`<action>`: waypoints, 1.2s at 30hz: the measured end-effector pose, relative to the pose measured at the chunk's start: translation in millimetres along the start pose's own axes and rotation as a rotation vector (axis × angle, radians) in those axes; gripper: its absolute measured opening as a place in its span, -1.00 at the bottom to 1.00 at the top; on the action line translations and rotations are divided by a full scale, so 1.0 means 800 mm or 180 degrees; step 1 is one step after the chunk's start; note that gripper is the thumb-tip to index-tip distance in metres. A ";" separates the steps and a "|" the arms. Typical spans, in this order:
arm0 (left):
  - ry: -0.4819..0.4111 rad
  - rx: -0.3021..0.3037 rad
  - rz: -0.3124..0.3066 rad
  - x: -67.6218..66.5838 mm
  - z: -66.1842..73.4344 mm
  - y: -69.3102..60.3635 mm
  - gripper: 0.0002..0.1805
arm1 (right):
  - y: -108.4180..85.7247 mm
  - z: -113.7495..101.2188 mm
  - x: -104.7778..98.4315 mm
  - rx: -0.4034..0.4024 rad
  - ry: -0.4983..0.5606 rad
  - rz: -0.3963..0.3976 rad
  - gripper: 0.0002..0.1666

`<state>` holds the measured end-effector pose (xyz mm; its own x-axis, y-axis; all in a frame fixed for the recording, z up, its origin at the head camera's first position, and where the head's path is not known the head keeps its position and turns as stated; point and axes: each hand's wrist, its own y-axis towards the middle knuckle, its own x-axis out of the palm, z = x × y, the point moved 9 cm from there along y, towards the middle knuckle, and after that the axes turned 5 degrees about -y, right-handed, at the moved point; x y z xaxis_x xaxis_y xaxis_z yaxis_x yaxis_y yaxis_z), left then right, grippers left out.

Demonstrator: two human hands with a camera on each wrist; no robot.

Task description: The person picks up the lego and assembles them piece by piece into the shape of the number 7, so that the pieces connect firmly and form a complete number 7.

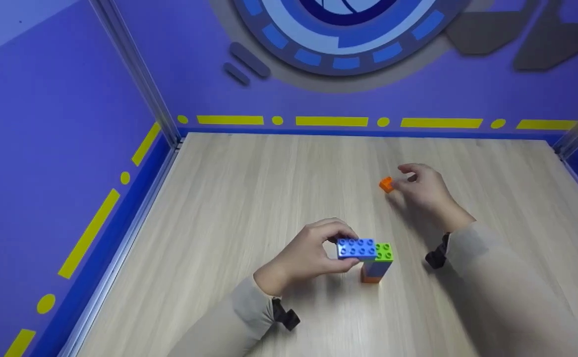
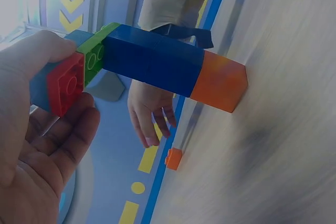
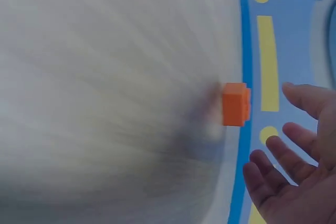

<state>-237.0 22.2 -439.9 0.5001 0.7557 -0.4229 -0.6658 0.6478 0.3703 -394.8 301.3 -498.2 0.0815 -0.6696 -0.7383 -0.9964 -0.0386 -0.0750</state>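
Note:
My left hand (image 1: 304, 253) pinches a blue toy building brick (image 1: 353, 249) at the top of a joined brick stack, thumb on the near side. Under this brick, a red brick (image 2: 67, 85) and a green brick (image 1: 384, 251) show. A dark blue column (image 2: 152, 59) runs down from the green one to an orange brick (image 2: 220, 81) at the base. Whether that base touches the table, I cannot tell. My right hand (image 1: 428, 191), fingers spread and loosely bent, is beside a small loose orange brick (image 3: 233, 104) and appears apart from it.
The wood-grain table (image 1: 249, 188) lies beneath both hands. A purple-blue back wall (image 1: 195, 89) with yellow markings rises behind it, and a side wall (image 1: 46, 163) stands at the left. Dark straps with black blocks (image 1: 436, 255) are worn on the wrists.

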 end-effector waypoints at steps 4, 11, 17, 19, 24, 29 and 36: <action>-0.0016 -0.0010 -0.0021 0.000 -0.001 0.000 -0.63 | 0.007 0.005 0.010 0.0053 -0.0235 -0.0090 -0.24; 0.0008 0.0006 -0.0014 -0.002 -0.001 -0.001 -0.63 | 0.013 0.000 0.023 0.0031 -0.0452 -0.0074 -0.29; -0.0008 0.0025 -0.0002 -0.002 -0.001 -0.001 -0.63 | 0.013 -0.005 0.032 0.0018 -0.0554 0.0005 -0.40; -0.0011 0.0030 -0.0006 -0.001 -0.001 0.000 -0.63 | 0.011 -0.006 0.033 -0.0024 -0.0580 0.0030 -0.42; -0.0012 0.0048 -0.0012 0.001 -0.001 0.002 -0.62 | 0.003 -0.009 0.031 -0.0092 -0.0569 0.0069 -0.43; -0.0044 0.0036 0.0004 0.001 -0.002 0.002 -0.61 | -0.010 -0.012 0.027 -0.0099 -0.0510 0.0095 -0.44; -0.0049 0.0044 0.0039 -0.001 0.000 0.002 -0.62 | -0.032 -0.021 0.010 -0.0122 -0.0258 0.0096 -0.45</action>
<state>-238.2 22.5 -439.2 0.5004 0.7650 -0.4054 -0.6643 0.6396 0.3868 -369.0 284.2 -490.6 0.0514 -0.6086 -0.7918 -0.9984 -0.0487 -0.0274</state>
